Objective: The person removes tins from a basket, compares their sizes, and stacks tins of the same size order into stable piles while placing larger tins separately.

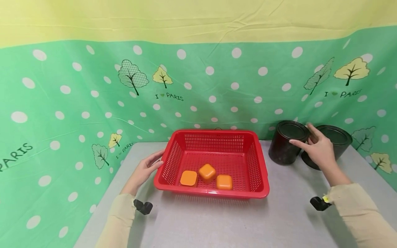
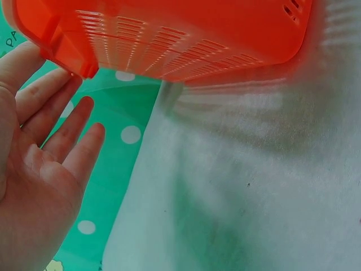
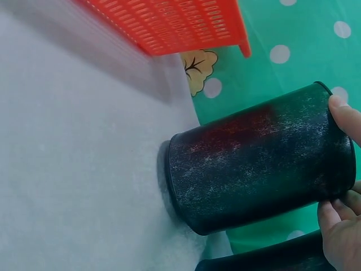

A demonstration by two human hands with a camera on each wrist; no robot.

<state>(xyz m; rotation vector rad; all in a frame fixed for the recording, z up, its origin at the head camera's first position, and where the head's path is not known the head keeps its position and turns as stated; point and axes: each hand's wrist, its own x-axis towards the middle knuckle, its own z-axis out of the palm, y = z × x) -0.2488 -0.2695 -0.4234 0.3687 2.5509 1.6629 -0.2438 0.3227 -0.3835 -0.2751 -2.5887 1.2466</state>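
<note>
The right hand (image 1: pixel 319 148) is seen at the rim of the nearer black pot (image 1: pixel 286 142): the thumb is laid along the rim's near edge and the fingers are curled over its far side, so the grip is closed about the rim, as confirmed in the right wrist view, where fingertips (image 3: pixel 345 116) are pressed on the pot's top edge. The pot is stood upright on the grey counter (image 1: pixel 217 220). Just behind the right hand, a second black pot (image 1: pixel 336 139) is placed, touching or nearly touching the first; which cannot be told. To the left of this grip, near but apart from the held pot, a red basket (image 1: pixel 262 172) is set on the counter. Three orange blocks (image 1: pixel 207 172) are contained in it, near its front wall, the middle one tilted. At the basket's left wall, the left hand (image 1: pixel 145 170) is shown with fingers straight and spread, the fingertips (image 2: pixel 42 93) laid against the rim; nothing is pinched. A green dotted cloth (image 1: pixel 77 103) is hung behind the counter.
</note>
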